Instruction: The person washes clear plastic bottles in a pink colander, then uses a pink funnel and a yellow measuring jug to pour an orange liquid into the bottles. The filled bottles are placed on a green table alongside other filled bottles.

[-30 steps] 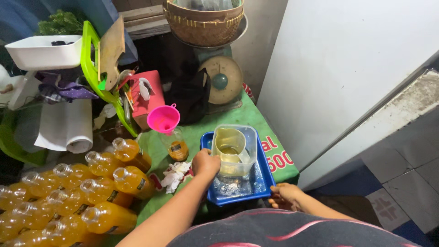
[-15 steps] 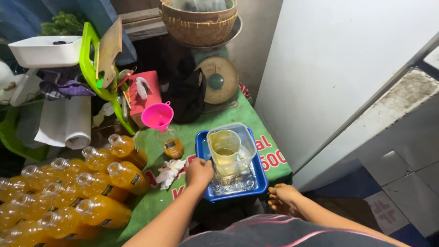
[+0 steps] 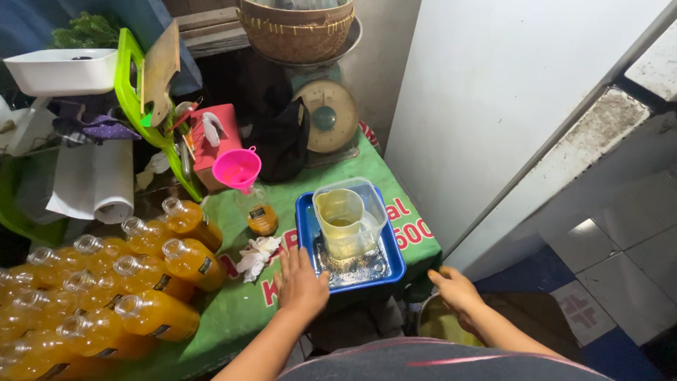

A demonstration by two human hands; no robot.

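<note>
One uncapped bottle (image 3: pixel 261 215) under the pink funnel (image 3: pixel 238 169), frame centre, barely filled; many bottles (image 3: pixel 141 282) lie full lower left. Left hand (image 3: pixel 302 282) open, flat beside blue tray (image 3: pixel 308 233) with the jug (image 3: pixel 345 219); right hand (image 3: pixel 457 291) empty, low right.

A jug (image 3: pixel 343 222) stood in a tray (image 3: pixel 307 227) at the frame's centre; my left hand (image 3: pixel 300 283) lay below-left of it, bottles (image 3: pixel 106 282) filling the lower left.

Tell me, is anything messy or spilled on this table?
Yes. The blue tray under the clear jug looks wet and speckled, as if liquid dripped there. A crumpled white tissue lies loose on the green cloth by the left hand. Many of the yellow bottles lie on their sides.
</note>
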